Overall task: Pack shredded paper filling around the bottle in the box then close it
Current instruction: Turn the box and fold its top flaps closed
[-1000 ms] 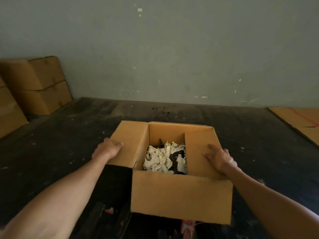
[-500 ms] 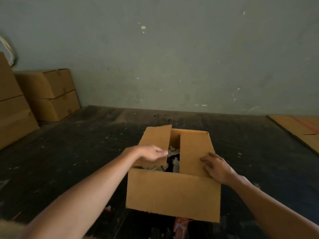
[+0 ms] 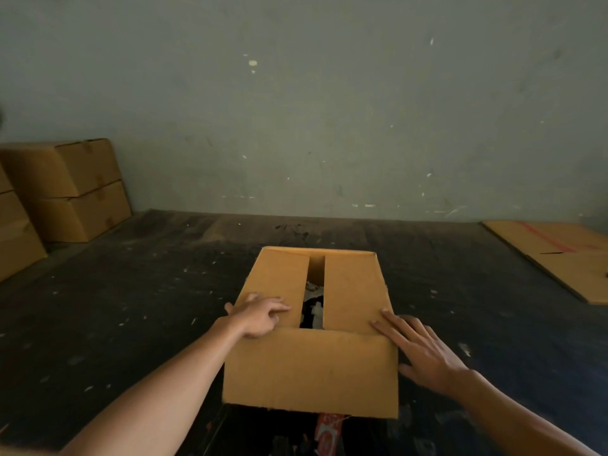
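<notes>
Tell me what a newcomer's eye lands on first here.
The cardboard box at centre, its two side flaps folded down with a narrow gap showing shredded paper inside. The left hand rests on the left flap; the right hand lies flat at the box's right corner. Stacked boxes stand at far left against the wall.

No legible text anywhere

A red-and-white printed scrap (image 3: 326, 432) shows below the cardboard box (image 3: 309, 370), its markings too blurred to read; the flattened carton (image 3: 566, 255) bears only a red stripe.
</notes>
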Demonstrator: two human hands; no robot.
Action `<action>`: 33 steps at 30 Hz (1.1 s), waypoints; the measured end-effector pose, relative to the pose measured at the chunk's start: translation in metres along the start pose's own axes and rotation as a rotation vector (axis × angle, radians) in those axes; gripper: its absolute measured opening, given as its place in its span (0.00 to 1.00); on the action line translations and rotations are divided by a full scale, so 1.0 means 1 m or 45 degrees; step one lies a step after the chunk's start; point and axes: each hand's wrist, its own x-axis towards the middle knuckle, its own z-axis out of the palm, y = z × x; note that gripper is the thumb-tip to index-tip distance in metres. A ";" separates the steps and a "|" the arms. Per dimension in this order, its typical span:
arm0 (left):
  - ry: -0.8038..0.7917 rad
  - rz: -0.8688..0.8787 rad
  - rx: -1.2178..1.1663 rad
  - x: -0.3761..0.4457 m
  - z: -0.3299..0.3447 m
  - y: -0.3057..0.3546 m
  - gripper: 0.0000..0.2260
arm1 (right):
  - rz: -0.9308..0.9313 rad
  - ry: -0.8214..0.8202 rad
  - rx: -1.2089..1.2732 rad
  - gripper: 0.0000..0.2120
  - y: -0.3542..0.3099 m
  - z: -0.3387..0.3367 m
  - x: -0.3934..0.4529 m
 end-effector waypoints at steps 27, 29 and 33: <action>0.360 -0.342 -0.901 0.026 -0.017 -0.019 0.36 | 0.656 0.323 1.325 0.43 -0.007 -0.027 0.078; 0.256 -0.389 -0.659 0.050 -0.013 -0.029 0.39 | 0.716 0.264 1.311 0.44 0.002 -0.030 0.099; 0.247 -0.440 -0.468 0.074 -0.013 -0.035 0.40 | 0.792 0.164 1.340 0.36 0.017 -0.044 0.149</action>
